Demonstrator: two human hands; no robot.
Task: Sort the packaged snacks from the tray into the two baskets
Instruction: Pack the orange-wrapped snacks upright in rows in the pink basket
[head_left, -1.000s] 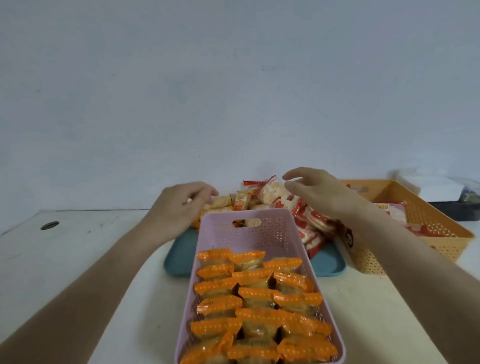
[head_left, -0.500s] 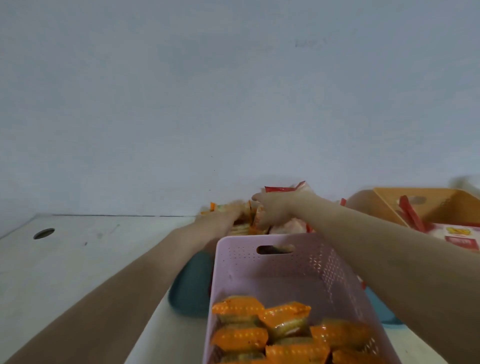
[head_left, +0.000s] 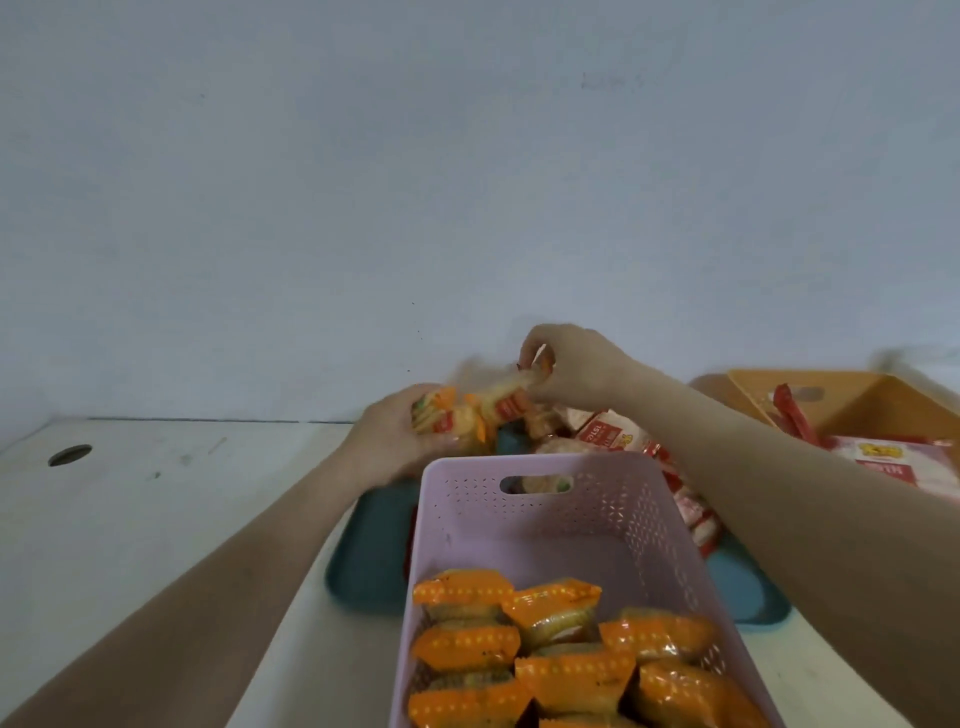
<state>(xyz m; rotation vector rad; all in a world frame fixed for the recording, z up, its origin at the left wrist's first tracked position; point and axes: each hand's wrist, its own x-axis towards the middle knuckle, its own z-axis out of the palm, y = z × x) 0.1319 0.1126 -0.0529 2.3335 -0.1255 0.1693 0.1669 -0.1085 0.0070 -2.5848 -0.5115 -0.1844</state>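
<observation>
A pink basket stands in front of me, its near half filled with several orange-wrapped snacks. Behind it lies a teal tray piled with red-and-white snack packets. My left hand cups a couple of orange-edged snack packets above the tray's far left part. My right hand pinches the end of another orange-edged packet, lifted just beside the left hand. An orange basket at the right holds red-and-white packets.
The white table runs to a plain wall behind the tray. A round cable hole sits in the table at the far left. The pink basket overlaps the tray's front edge.
The view has tilted up and closer. Both hands went into the pile on the tray and now hold orange-edged packets lifted off it.
</observation>
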